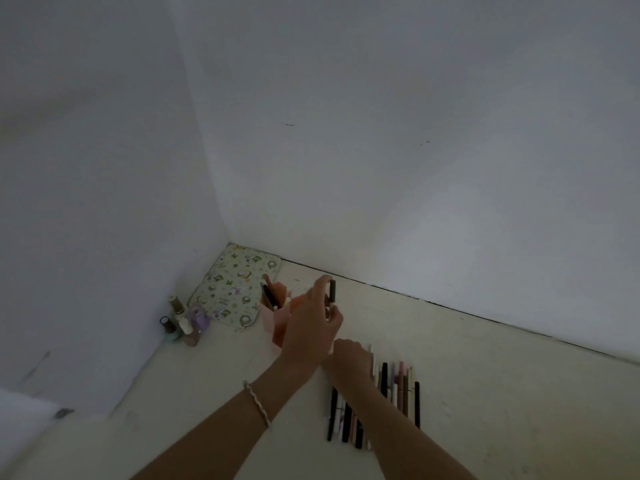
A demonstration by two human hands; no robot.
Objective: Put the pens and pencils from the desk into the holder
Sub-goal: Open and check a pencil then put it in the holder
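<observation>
A pink-orange holder (280,322) stands on the pale desk (485,375), with a black pen (270,296) sticking out of its far compartment. My left hand (313,323) is just right of the holder and holds a dark grey-green pen (332,291) upright between its fingertips, above the holder's height. A row of several pens and pencils (398,386) lies side by side on the desk nearer to me. My right hand (348,356) rests on the far left end of that row, fingers down on the pens; its grip is hidden.
A floral patterned pouch (235,289) lies in the wall corner behind the holder. Several small nail polish bottles (183,323) stand at the left wall. White walls close the desk at the back and left.
</observation>
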